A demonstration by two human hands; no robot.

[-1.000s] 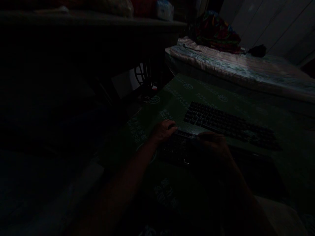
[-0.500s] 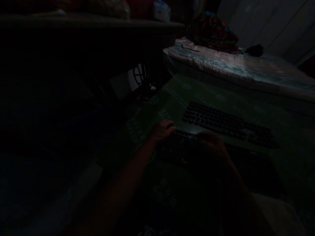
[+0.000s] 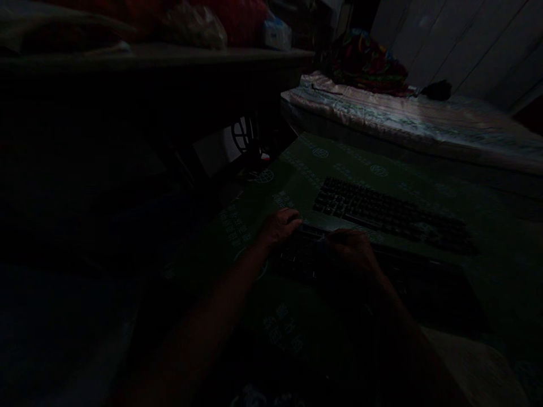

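Note:
A dark keyboard base lies on the green printed sheet, the nearer of two keyboard-like pieces. At its left end my left hand rests with bent fingers closed on the top edge. Over the left half of the base, my right hand is closed with its fingertips pressed together low on the surface. Something small and dark bluish shows at those fingertips, too dim to name. Behind lies a black set of keys, laid out like a keyboard. Deep shadow hides the area under my right hand.
The green sheet has white lettering and globe marks. A dark table at the upper left carries bags and a white-blue packet. At the back is a bed with a bundle of patterned cloth. A pale cloth-like surface lies lower right.
My right hand has shifted a little left along the base, towards my left hand. My left hand keeps its place. The view has tilted slightly upward.

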